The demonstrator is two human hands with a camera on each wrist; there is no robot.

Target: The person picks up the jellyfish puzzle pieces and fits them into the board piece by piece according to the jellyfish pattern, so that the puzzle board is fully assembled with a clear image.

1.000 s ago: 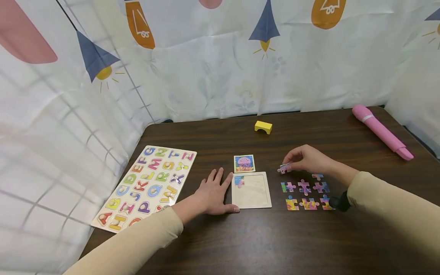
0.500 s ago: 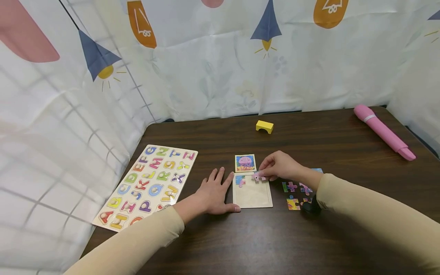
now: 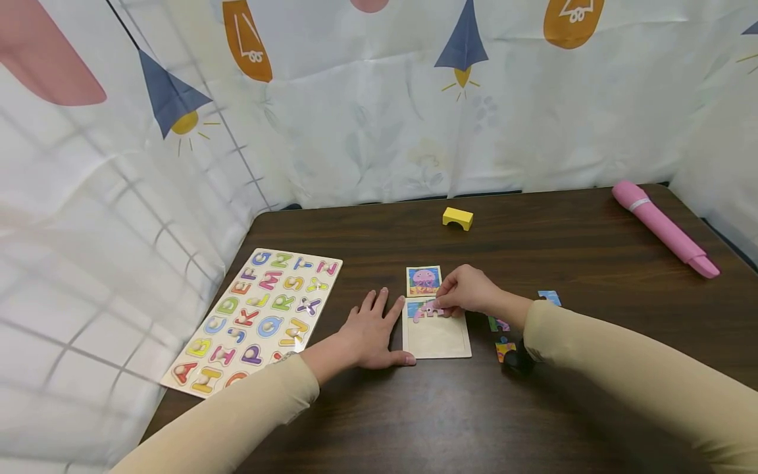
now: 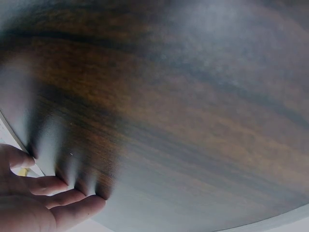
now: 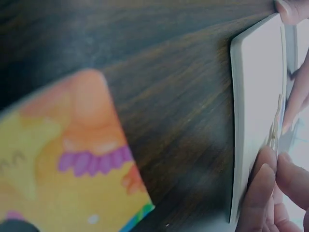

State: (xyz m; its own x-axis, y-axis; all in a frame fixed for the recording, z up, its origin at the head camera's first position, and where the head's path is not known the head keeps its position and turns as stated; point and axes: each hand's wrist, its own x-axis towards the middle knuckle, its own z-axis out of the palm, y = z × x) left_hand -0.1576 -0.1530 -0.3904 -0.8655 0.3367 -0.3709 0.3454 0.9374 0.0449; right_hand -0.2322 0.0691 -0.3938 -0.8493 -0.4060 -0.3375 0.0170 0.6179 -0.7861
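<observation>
My right hand [image 3: 470, 289] pinches a pink jigsaw piece [image 3: 430, 309] at the top of the square wooden puzzle tray [image 3: 437, 343]. In the right wrist view, thumb and fingertips hold the piece's thin edge [image 5: 276, 123], slightly tilted above the tray [image 5: 256, 87]. To its left, a blue-and-pink corner piece [image 3: 412, 311] lies in the tray. My left hand [image 3: 368, 334] rests flat on the table with spread fingers, thumb and forefinger at the tray's left edge. The left wrist view shows its fingers [image 4: 77, 210] on the wood. Behind the tray lies a jellyfish picture card [image 3: 423, 279].
Loose jigsaw pieces lie right of the tray, such as a yellow one [image 3: 503, 349] and a blue one [image 3: 549, 297]; my right forearm hides others. An alphabet board [image 3: 254, 316] is at left, a yellow arch block [image 3: 458, 218] behind, a pink microphone-shaped object [image 3: 663, 227] at far right.
My right hand has carried the pink piece leftward from beside the loose pieces to the tray's top, beside the corner piece. My left hand has stayed in place.
</observation>
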